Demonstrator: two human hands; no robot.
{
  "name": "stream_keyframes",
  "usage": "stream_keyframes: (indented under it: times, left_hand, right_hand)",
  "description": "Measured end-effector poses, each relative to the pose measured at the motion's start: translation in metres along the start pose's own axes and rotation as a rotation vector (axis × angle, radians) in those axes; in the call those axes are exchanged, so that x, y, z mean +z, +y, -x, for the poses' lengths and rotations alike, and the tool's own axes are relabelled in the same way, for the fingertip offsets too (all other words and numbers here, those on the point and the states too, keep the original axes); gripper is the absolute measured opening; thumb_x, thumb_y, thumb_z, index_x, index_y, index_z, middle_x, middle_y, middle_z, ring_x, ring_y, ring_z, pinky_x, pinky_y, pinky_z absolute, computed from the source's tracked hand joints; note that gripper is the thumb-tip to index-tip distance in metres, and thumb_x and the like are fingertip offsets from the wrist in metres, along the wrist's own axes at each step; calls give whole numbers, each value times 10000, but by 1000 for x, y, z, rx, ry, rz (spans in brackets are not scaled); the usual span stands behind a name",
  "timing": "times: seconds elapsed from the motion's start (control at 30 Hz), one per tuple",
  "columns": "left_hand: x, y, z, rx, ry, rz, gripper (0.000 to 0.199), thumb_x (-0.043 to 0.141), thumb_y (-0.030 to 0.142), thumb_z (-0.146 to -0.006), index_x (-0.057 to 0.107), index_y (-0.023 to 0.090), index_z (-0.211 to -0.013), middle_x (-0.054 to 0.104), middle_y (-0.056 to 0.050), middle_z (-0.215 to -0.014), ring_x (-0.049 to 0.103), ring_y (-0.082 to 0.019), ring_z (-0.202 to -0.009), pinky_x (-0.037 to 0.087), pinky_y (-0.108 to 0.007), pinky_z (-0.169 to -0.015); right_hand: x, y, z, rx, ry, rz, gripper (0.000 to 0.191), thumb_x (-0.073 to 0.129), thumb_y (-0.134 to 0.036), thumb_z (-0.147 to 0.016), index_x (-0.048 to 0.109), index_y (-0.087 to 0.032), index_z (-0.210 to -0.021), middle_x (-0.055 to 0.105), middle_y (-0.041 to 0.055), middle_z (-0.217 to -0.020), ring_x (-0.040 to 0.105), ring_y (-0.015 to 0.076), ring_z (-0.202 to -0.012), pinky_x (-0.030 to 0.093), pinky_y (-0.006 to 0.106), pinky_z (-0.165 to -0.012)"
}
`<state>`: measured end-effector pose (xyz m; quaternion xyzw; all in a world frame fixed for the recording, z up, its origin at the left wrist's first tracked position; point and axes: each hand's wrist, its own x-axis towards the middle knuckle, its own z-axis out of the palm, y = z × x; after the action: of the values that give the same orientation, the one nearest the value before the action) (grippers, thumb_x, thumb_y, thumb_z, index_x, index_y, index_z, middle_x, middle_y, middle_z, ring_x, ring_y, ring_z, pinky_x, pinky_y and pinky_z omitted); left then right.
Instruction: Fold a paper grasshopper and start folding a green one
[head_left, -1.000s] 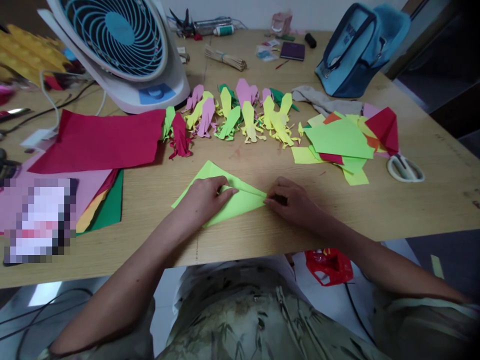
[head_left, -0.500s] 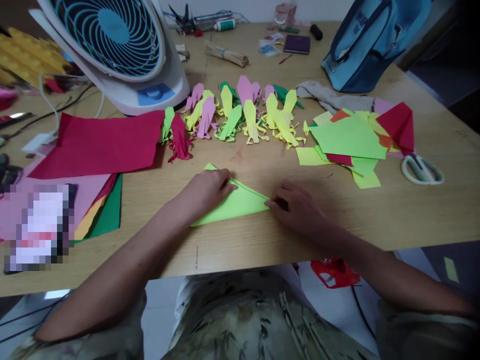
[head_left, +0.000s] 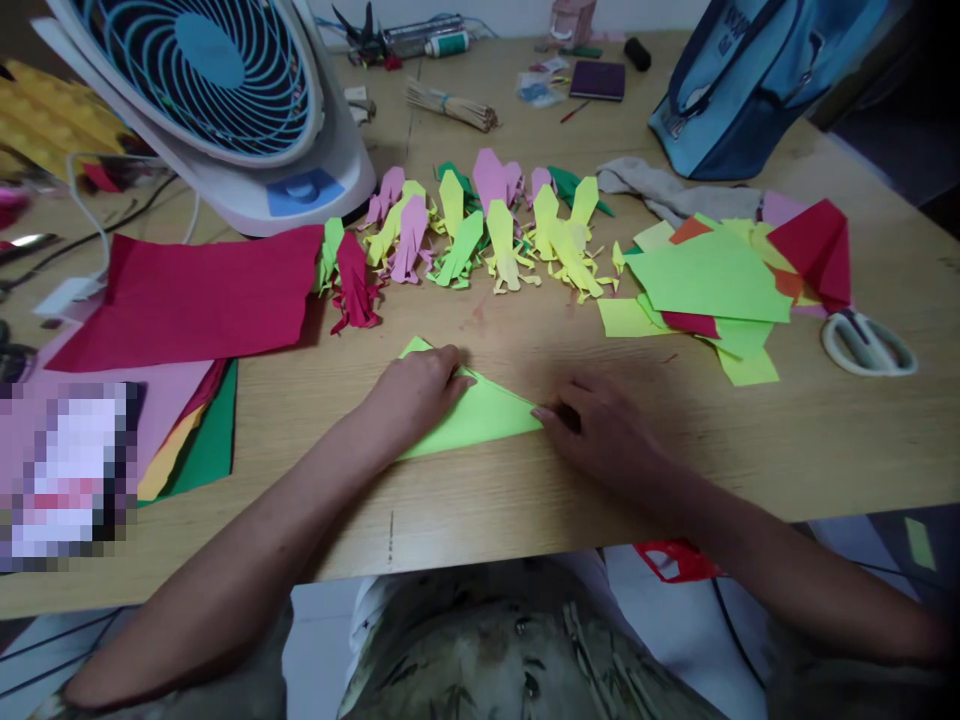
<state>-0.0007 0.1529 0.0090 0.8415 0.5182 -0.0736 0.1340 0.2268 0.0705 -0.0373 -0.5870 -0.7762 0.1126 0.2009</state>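
Note:
A light green sheet point(head_left: 480, 418), folded into a triangle, lies on the wooden table in front of me. My left hand point(head_left: 424, 392) presses on its left part, fingers curled together near the upper folded edge. At the sheet's right corner, my right hand point(head_left: 596, 420) pinches the tip between thumb and fingers. Beyond the hands stands a cluster of folded paper figures in yellow point(head_left: 501, 245), pink point(head_left: 410, 238), green and red point(head_left: 355, 280).
A red sheet point(head_left: 202, 300) lies over coloured papers at left, beside a blurred phone point(head_left: 71, 470). A fan point(head_left: 217, 80) stands behind. Paper pieces point(head_left: 712, 272), white-handled scissors point(head_left: 870, 345) and a blue bag point(head_left: 742, 90) are at right.
The view has shifted slightly, so the table's contents appear a little displaced. Both hands keep their hold on the green sheet, with hardly any movement relative to it.

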Motion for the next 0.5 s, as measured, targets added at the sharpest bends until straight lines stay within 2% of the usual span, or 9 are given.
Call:
stream_keyframes:
  times: [0.5]
  left_hand:
    - [8, 3, -2, -64, 12, -35, 271, 466, 308, -980, 627, 126, -1098, 723, -156, -1011, 696, -281, -935, 472, -319, -733]
  right_hand:
    - [3, 0, -1, -1, 54, 45, 281, 573, -360, -931, 548, -207, -696, 574, 64, -781, 495, 217, -736, 341, 364, -687]
